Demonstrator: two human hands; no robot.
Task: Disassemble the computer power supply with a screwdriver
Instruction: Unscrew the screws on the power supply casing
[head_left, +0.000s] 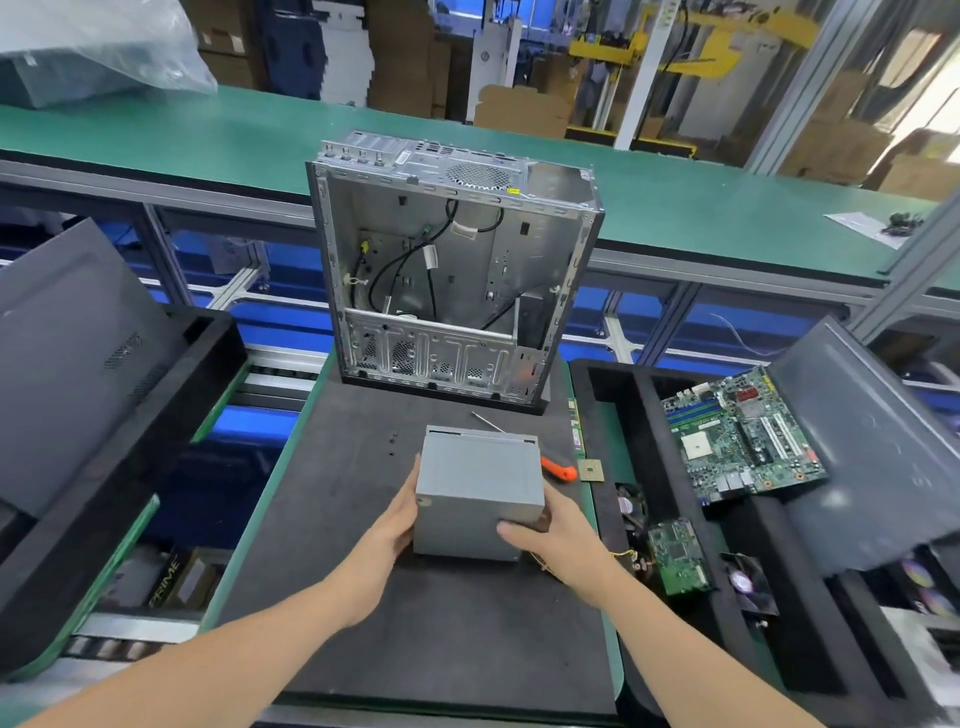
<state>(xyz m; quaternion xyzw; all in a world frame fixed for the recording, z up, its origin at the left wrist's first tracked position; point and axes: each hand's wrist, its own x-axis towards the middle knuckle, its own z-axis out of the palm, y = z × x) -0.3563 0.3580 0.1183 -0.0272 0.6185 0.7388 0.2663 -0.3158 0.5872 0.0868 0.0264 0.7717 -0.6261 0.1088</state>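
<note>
The grey metal power supply (480, 483) stands on the dark foam mat (363, 597), held from both sides. My left hand (389, 530) presses its left face; my right hand (556, 540) wraps its lower right corner. Behind it lies the screwdriver, its orange handle (560, 469) poking out on the right and its thin shaft (487, 421) showing above the box. A few small dark screws (393, 442) lie loose on the mat to the left of the box.
An opened, emptied computer case (452, 270) stands upright at the mat's far end. A black tray (644, 415) on the right holds a motherboard (743, 431), a smaller board (678, 556) and fans. A CPU chip (590, 470) lies by the handle. Dark panels lean at left and right.
</note>
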